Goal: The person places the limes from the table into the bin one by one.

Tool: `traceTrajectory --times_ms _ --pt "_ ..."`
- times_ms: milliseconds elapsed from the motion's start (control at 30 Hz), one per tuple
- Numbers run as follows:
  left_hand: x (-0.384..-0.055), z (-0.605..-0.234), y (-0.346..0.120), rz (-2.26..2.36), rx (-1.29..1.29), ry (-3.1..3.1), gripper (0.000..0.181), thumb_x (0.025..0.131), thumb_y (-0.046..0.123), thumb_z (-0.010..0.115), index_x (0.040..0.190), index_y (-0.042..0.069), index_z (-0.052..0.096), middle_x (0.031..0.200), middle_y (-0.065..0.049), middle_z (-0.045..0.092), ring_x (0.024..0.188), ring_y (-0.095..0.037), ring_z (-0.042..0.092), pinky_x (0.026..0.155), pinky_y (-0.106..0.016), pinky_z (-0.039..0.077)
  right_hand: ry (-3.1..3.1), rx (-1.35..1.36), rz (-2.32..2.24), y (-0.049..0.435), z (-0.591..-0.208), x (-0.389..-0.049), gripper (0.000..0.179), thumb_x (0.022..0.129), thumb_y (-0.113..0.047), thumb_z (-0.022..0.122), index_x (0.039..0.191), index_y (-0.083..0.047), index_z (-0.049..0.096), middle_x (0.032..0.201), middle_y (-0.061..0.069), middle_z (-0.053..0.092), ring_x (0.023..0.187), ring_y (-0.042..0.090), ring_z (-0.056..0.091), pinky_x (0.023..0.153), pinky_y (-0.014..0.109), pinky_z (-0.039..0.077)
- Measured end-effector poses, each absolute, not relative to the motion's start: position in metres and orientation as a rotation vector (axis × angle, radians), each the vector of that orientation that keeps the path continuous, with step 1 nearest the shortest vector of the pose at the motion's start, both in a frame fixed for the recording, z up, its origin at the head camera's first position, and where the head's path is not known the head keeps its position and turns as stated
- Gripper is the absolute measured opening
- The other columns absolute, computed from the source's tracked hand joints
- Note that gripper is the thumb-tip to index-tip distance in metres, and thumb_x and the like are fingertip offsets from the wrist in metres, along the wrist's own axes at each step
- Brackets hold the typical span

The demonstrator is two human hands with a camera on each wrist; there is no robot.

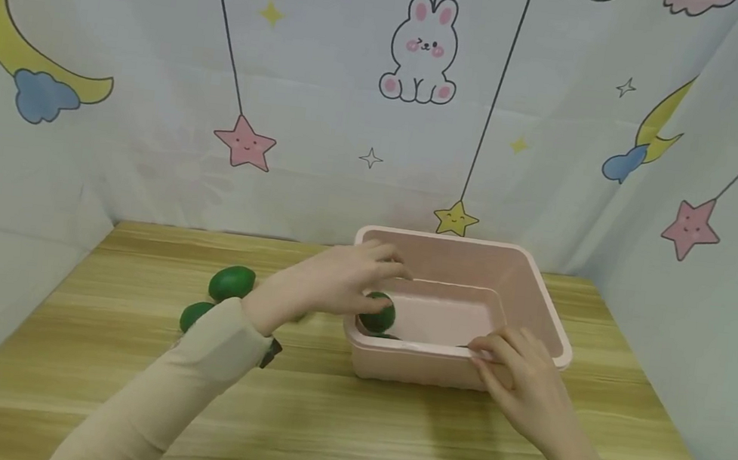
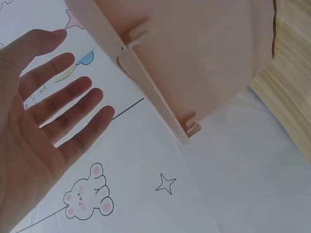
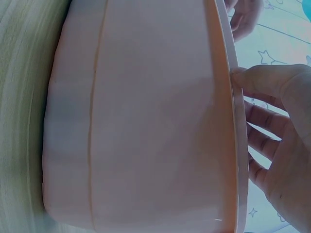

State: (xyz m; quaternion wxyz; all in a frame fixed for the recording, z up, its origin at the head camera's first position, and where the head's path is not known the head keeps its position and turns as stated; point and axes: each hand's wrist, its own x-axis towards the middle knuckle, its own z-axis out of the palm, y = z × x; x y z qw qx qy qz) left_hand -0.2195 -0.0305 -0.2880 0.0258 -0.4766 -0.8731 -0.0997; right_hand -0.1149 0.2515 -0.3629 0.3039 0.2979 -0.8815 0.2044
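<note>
We saw the left hand (image 1: 353,277) with fingers spread and empty, the green fruit (image 1: 377,321) just below its thumb inside the pink bin (image 1: 421,369), whose rim the right hand (image 1: 523,380) pinched. We judged the fruit light, firm, slippery, best held round its middle; its direction and long axis we could not tell.

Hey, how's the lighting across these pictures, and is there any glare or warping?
Head view: soft light, a faint shadow on the table in front of the pink bin, no strong glare; left wrist view: the left grip looks dim against the pale cloth; right wrist view: soft shading across the bin's wall, its edges bowed, perhaps by the lens.
</note>
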Motion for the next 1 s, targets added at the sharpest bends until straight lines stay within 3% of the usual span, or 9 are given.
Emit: traceTrajectory --times_ms 267,1000 --pt "-0.215 -0.29 -0.041 -0.326 -1.43 -2.656 0.038 0.09 0.028 0.065 0.127 0.02 0.06 0.123 0.003 0.058 0.106 -0.014 0.058 0.087 -0.031 0.053 -2.366 0.781 0.542 0.252 -0.364 -0.115 0.02 0.078 -0.007 0.073 0.096 -0.014 0.068 0.09 -0.008 0.062 0.084 0.011 0.049 0.077 0.023 0.035" --pt "-0.206 -0.309 -0.063 -0.362 -1.314 -2.582 0.035 0.091 0.028 0.064 0.123 0.014 0.064 0.12 -0.002 0.062 0.11 -0.018 0.059 0.093 -0.036 0.052 -2.369 0.77 0.548 0.251 -0.364 -0.114 0.023 0.076 -0.005 0.076 0.096 -0.013 0.069 0.093 -0.006 0.062 0.086 0.011 0.049 0.078 0.022 0.035"
